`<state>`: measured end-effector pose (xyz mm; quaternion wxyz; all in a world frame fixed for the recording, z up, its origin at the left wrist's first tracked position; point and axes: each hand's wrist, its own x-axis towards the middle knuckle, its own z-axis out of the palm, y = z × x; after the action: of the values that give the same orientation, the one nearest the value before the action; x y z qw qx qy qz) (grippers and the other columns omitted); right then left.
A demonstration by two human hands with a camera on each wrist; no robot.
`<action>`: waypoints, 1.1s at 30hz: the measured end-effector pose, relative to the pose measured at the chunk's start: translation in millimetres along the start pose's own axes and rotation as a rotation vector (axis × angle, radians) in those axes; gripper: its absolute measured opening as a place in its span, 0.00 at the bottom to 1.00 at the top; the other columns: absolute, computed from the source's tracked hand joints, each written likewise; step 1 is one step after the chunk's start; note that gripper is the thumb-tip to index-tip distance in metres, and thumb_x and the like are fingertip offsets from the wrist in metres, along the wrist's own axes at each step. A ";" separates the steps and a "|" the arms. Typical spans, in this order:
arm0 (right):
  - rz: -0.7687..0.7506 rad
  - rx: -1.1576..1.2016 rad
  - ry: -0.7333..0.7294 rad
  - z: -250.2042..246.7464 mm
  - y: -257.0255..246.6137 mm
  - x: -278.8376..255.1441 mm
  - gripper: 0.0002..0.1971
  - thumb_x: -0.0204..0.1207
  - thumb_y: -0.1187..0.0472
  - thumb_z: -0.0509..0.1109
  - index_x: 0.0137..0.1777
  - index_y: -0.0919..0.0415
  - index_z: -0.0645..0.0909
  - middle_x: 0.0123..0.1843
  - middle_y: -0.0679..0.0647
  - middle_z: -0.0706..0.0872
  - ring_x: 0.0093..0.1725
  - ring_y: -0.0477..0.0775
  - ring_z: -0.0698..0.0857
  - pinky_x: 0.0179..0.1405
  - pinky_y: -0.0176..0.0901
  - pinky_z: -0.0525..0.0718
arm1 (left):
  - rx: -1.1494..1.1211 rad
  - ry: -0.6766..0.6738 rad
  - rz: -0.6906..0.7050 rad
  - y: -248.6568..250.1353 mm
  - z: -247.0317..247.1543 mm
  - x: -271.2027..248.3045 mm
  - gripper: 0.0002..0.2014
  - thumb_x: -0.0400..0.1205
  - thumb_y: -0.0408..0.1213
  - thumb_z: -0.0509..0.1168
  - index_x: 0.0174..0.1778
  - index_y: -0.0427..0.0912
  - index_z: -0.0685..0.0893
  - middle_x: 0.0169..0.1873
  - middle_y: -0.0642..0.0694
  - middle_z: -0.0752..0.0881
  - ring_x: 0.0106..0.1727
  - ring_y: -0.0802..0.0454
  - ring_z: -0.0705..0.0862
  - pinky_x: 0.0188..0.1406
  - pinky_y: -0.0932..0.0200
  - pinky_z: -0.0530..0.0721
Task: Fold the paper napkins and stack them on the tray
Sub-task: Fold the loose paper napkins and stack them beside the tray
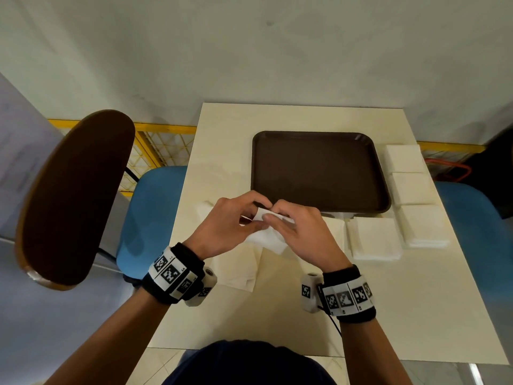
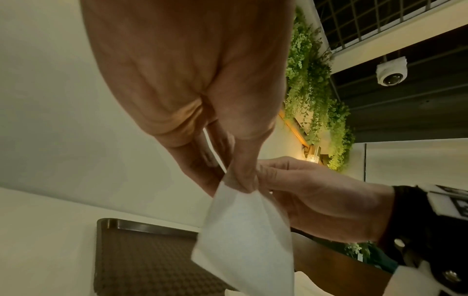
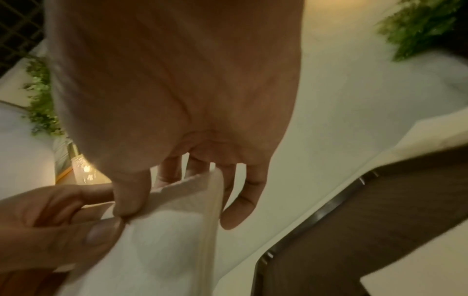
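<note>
Head view shows both hands meeting at the middle of the frame, just below the tray's near edge. The left hand [image 1: 227, 227] and the right hand [image 1: 301, 232] each pinch the top edge of one white napkin [image 1: 266, 237], thumbs and forefingers curled onto the paper and nearly touching each other. The napkin hangs from that pinch, lifted off the table, its lower corner reaching toward the lower centre of the frame. In the left wrist view the sheet drops from the fingertips as a loose, open fold; in the right wrist view the right thumb [image 3: 129, 198] presses the paper against the fingers behind it, while the little finger hangs free beside the sheet.

Below and left of the hands a flat sheet of paper [image 1: 238, 270] lies on the cream table [image 1: 277, 329]. The dark brown tray [image 1: 319, 170] sits above the hands with nothing on it. Right of the hands lies a pile of napkins [image 1: 373, 238], and three more piles [image 1: 413, 187] run along the tray's right side toward the upper right. A blue chair seat [image 1: 150, 212] and a dark wooden chair back [image 1: 75, 195] fill the left side.
</note>
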<state>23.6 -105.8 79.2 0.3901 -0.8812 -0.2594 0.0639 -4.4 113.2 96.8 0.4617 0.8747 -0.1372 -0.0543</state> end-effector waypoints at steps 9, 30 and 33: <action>-0.041 -0.132 0.043 -13.6 9.3 -14.1 0.15 0.95 0.38 0.59 0.56 0.42 0.83 0.46 0.39 0.86 0.46 0.46 0.85 0.43 0.51 0.85 | 0.002 0.061 0.071 9.1 15.0 14.1 0.07 0.91 0.41 0.68 0.55 0.42 0.87 0.41 0.56 0.88 0.43 0.55 0.88 0.43 0.70 0.80; 0.505 0.164 0.443 -48.3 68.5 -72.1 0.16 0.85 0.52 0.79 0.46 0.51 0.73 0.41 0.46 0.91 0.39 0.43 0.92 0.34 0.30 0.83 | -0.252 0.147 -0.155 19.4 104.6 81.2 0.13 0.91 0.45 0.69 0.53 0.41 0.73 0.36 0.43 0.85 0.34 0.51 0.88 0.32 0.55 0.93; 0.587 0.079 0.411 -40.5 81.5 -71.5 0.09 0.88 0.52 0.75 0.51 0.49 0.77 0.43 0.46 0.91 0.41 0.45 0.90 0.35 0.33 0.84 | -0.209 0.058 -0.200 8.5 121.6 86.3 0.19 0.86 0.40 0.76 0.60 0.46 0.71 0.42 0.42 0.89 0.36 0.50 0.92 0.37 0.56 0.94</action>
<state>8.3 -214.3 42.0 0.4330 -0.8968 0.0910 0.0048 49.5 -12.8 37.5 0.5464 0.8323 -0.0294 -0.0886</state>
